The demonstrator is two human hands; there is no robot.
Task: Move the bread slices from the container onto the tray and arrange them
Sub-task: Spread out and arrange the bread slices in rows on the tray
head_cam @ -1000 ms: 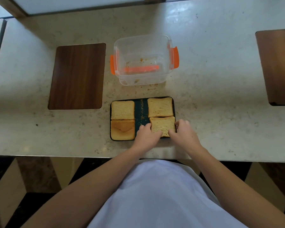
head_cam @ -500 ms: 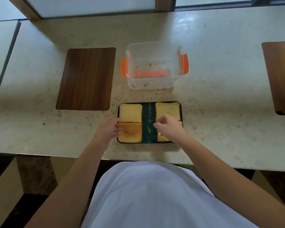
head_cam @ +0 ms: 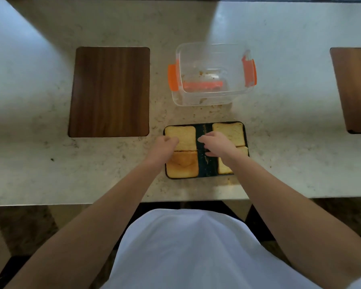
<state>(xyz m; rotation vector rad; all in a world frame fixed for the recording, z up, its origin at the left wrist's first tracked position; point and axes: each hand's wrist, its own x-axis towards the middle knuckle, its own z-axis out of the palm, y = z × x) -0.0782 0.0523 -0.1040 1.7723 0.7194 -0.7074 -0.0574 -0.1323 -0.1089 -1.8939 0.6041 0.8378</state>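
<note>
- Left hand (head_cam: 165, 146) and right hand (head_cam: 215, 143), fingers loosely curled, flank the far-left bread slice (head_cam: 182, 135) on the tray (head_cam: 203, 174); whether either pinches it, I cannot tell.
- A hard nudge could crumble it or shove it off onto the counter (head_cam: 50, 174).

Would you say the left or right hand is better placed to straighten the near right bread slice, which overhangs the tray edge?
Right hand: it hovers directly beside that slice; the left hand is across the tray.
</note>
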